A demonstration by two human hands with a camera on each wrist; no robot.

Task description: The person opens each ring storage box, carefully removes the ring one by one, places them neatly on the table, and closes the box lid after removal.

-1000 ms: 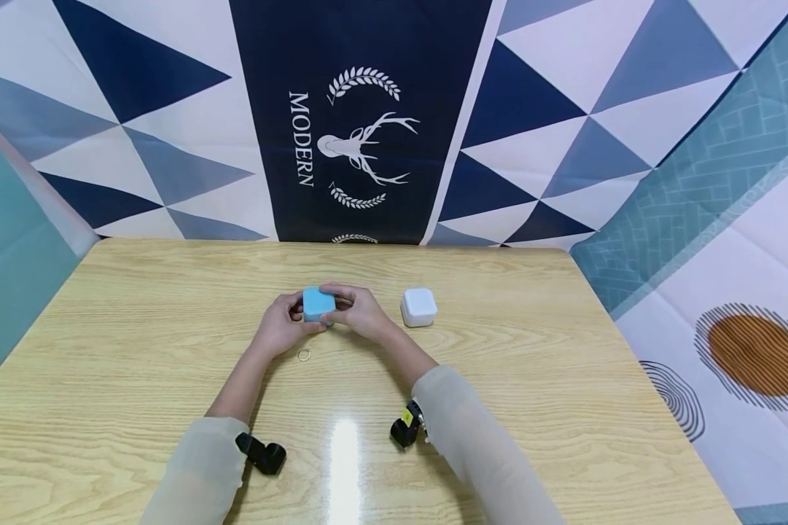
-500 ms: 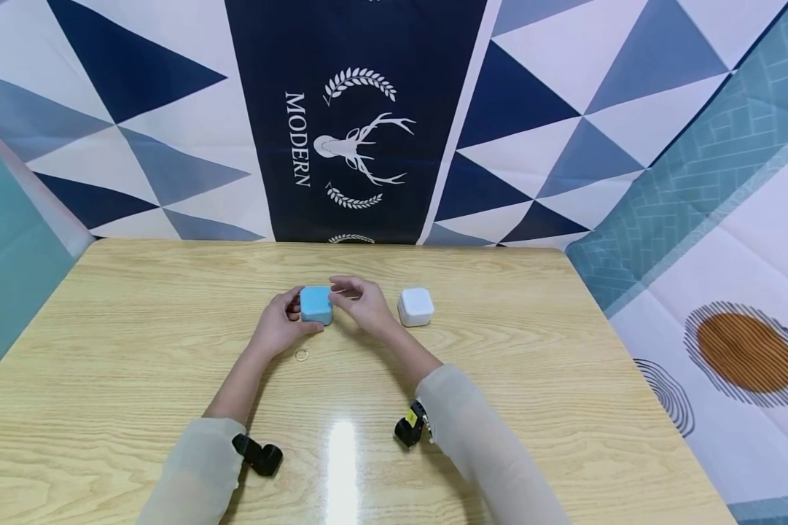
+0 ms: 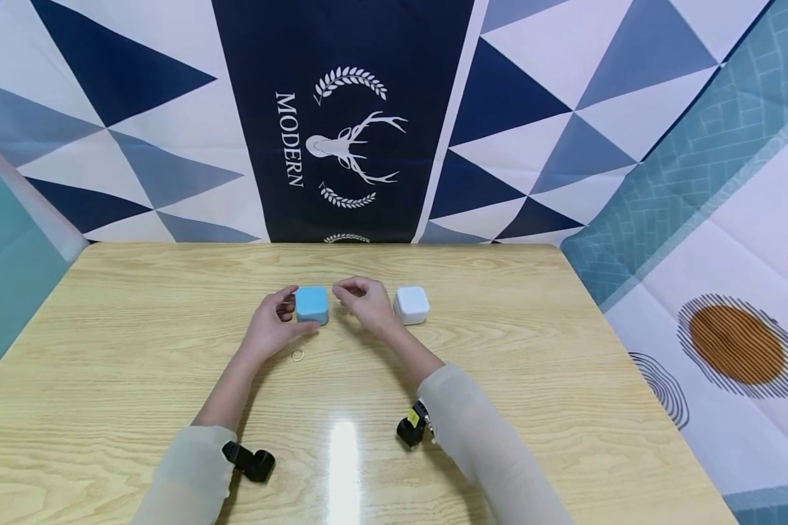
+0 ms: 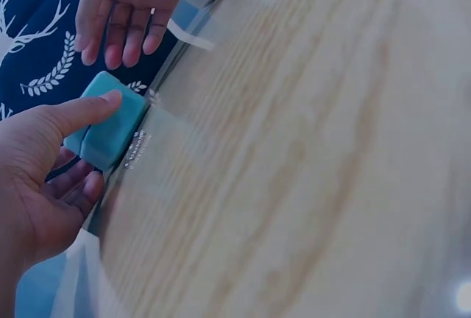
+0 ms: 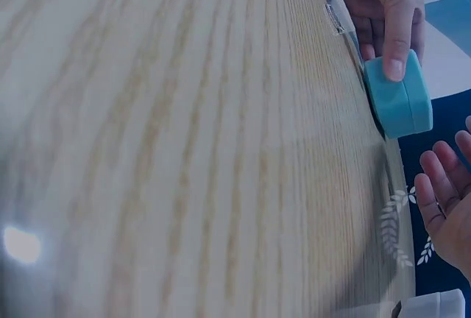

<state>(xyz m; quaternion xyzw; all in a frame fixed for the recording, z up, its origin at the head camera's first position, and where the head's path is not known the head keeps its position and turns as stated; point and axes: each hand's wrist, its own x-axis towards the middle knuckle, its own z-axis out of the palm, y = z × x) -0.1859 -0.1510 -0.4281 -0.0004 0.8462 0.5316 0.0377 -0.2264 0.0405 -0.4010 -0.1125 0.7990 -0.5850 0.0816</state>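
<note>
A small light-blue box with rounded corners stands on the table near its far edge; a seam runs around its side in the right wrist view. My left hand holds it from the left, with the thumb along the front face and the fingers curled behind. My right hand is off the box's right side, between it and a similar white box. Its fingers hang loosely extended and hold nothing in the left wrist view. Close in front of the left hand lies a thin ring.
The wood-grain table meets a patterned cloth backdrop at its far edge. Black wrist cameras sit on both sleeves. A bright glare strip shows on the near part of the tabletop.
My right hand has let go of the blue box and drawn back to the right, closer to the white box. The left hand stays at the blue box. The head view has shifted slightly.
</note>
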